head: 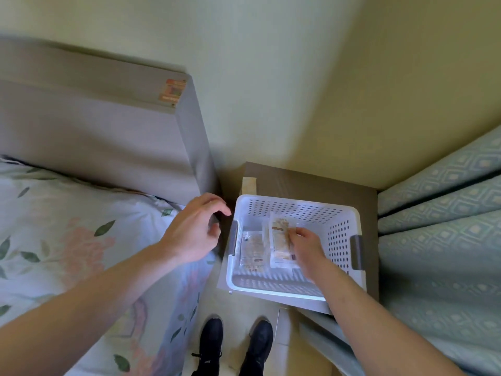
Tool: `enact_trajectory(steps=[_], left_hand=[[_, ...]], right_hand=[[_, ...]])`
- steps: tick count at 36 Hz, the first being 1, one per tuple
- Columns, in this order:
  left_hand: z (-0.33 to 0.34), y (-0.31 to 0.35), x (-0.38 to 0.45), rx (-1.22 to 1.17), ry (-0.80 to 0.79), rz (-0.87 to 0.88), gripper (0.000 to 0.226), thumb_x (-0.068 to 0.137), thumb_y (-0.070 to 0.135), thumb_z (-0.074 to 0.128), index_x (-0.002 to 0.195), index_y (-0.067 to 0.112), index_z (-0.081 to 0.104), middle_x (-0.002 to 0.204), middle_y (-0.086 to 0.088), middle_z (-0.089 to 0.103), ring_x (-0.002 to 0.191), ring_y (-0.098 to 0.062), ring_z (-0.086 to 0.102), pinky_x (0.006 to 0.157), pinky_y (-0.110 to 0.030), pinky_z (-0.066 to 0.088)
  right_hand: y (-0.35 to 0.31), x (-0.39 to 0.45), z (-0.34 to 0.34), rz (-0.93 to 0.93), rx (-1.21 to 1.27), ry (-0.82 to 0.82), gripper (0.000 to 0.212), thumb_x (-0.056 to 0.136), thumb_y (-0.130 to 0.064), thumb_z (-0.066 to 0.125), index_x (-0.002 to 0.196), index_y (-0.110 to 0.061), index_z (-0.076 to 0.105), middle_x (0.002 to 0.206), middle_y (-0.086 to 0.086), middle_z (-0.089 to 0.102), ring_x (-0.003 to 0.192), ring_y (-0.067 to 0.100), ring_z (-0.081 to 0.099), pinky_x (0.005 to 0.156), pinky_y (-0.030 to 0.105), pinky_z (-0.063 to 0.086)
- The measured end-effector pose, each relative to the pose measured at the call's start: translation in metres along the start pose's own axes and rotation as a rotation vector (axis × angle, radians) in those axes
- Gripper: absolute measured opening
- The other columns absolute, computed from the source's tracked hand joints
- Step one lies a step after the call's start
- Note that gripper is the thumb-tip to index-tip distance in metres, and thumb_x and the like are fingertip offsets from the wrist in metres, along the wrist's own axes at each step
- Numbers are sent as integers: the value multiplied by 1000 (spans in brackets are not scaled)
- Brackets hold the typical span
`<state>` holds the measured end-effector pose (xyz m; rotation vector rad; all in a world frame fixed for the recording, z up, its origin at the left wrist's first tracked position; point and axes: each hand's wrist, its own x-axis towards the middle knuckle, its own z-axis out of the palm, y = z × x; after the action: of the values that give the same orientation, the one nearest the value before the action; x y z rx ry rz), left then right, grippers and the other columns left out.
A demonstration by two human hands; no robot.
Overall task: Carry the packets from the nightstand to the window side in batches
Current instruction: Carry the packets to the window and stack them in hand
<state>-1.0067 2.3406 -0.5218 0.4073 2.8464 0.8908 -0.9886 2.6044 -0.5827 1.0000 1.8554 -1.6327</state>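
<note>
1. Two clear packets sit in the white perforated basket (342, 241) on the nightstand (311, 183). The right packet (279, 241) is tilted up off the basket floor; the left packet (252, 249) lies flat near the left wall.
2. The right packet's right edge is at your right hand's fingertips (294, 232), its long side running along them.
3. Your right hand (307, 244) is inside the basket, fingers curled and bunched, pinching that packet's right edge. The thumb is hidden behind the hand, so exact grip contact is unclear.
4. The left packet is untouched, just beside the held one.
5. Your left hand (193, 230) hovers outside the basket, just off its left rim and grey handle (234, 238). Fingers loosely curved and slightly spread, thumb apart from them, holding nothing, touching nothing.
6. The basket fills most of the nightstand top, with a second grey handle (356, 252) on its right.
7. The bed with floral cover (67, 240) and grey headboard (108, 126) is on your left, patterned curtain (444, 226) on your right.
8. Your black shoes (235, 346) stand on the floor below the nightstand.
</note>
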Motion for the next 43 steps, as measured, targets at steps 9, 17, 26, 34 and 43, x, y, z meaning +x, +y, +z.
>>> enact_trajectory(steps=[9,17,26,34,43], left_hand=[[8,-20,-13,-66,-8,-54,42,83,6,62,116,32,59,117,18,53,97,-8,58,85,-34,52],[8,-12,-15,-31,-83,-82,43,86,7,60,121,34,57,122,21,50,90,12,46,72,-9,35],[2,2,-6,-47,-62,-29,45,83,6,59,120,33,58,123,20,52,104,-2,49,85,-25,48],[6,5,-9,-69,-73,-66,47,86,9,58,126,33,54,123,23,48,110,-1,49,86,-19,44],[38,7,-37,-85,-239,-107,60,90,20,65,144,30,40,145,15,37,119,-8,53,94,-19,48]], right_hand=[[26,35,42,95,15,-20,13,104,-19,54,93,-17,62,97,13,64,79,25,58,56,28,50],[32,33,46,-136,-340,231,21,100,-26,59,111,-21,75,101,1,73,87,18,63,77,24,50],[23,31,14,-169,-348,282,17,101,-31,57,108,-24,71,103,1,73,92,23,67,74,32,56],[24,32,29,-140,-341,196,15,101,-29,58,108,-22,69,99,-2,70,79,13,62,55,20,44],[42,10,52,-92,-496,165,44,100,-24,58,143,-25,51,139,-2,58,108,20,64,87,34,57]])
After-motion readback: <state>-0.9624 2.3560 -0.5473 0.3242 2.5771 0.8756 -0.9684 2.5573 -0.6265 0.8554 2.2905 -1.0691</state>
